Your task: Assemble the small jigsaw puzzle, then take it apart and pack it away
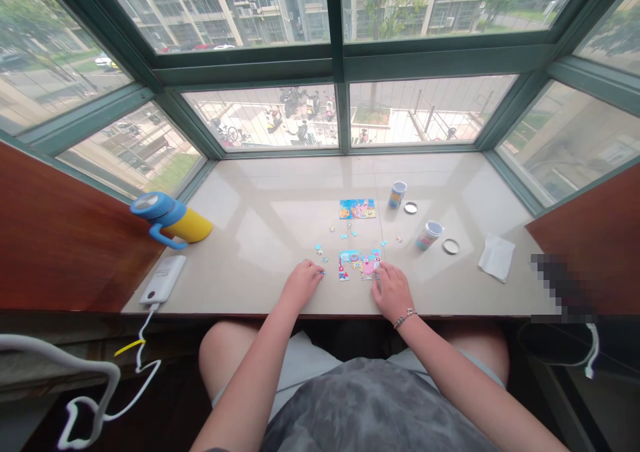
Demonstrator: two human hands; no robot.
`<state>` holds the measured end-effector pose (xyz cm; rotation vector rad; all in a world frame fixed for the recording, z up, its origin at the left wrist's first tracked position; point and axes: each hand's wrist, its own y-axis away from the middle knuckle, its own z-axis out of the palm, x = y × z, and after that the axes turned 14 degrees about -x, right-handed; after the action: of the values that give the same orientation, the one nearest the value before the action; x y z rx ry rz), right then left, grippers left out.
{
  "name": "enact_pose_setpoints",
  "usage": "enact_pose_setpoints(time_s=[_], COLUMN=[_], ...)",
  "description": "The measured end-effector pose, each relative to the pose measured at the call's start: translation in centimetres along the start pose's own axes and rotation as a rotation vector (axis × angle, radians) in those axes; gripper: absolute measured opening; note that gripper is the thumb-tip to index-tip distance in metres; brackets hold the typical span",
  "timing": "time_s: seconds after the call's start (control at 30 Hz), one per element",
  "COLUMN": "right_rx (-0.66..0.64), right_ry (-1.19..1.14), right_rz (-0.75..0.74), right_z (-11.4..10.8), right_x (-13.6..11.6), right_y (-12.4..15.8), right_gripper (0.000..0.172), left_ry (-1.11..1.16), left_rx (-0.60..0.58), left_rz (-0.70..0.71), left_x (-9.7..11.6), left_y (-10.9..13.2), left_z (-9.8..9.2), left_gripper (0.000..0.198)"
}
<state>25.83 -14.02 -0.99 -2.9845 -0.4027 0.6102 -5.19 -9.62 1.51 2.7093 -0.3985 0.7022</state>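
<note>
A partly assembled jigsaw puzzle (354,256) lies on the sill in front of me, with a gap along its lower middle. My left hand (302,283) is to its left, thumb and fingertips pinched together on a small puzzle piece (323,272). My right hand (391,288) rests at the puzzle's lower right, its fingertips touching the pink part near the edge; its fingers are bent, and whether they grip a piece is hidden. Loose puzzle pieces (319,247) are scattered left of and above the puzzle. Farther back is a finished colourful picture (357,209).
Two small tins (397,195) (429,236) stand at the right beside their lids (411,207) (451,246). A white tissue (497,257) lies farther right. On the left are a blue-and-yellow flask (173,219) and a white power bank (163,280) with a cable. Windows enclose the sill (265,192).
</note>
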Motion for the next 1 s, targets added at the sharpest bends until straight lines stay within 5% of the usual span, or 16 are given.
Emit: enact_pose_setpoints(time_s=[0.3, 0.67, 1.0], right_rx=[-0.015, -0.01, -0.016], right_ry=[-0.017, -0.019, -0.001], right_rz=[0.003, 0.004, 0.01], right_z=[-0.1, -0.1, -0.5], right_x=[0.0, 0.0, -0.2], right_y=[0.0, -0.1, -0.1], right_gripper=[0.026, 0.025, 0.026], left_ry=[0.118, 0.372, 0.26], left_rx=[-0.088, -0.017, -0.104], left_rz=[-0.019, -0.092, 0.128], left_x=[1.3, 4.1, 6.0], left_y=[-0.6, 0.2, -2.6], left_z=[-1.0, 0.7, 1.3], left_gripper=[0.01, 0.015, 0.025])
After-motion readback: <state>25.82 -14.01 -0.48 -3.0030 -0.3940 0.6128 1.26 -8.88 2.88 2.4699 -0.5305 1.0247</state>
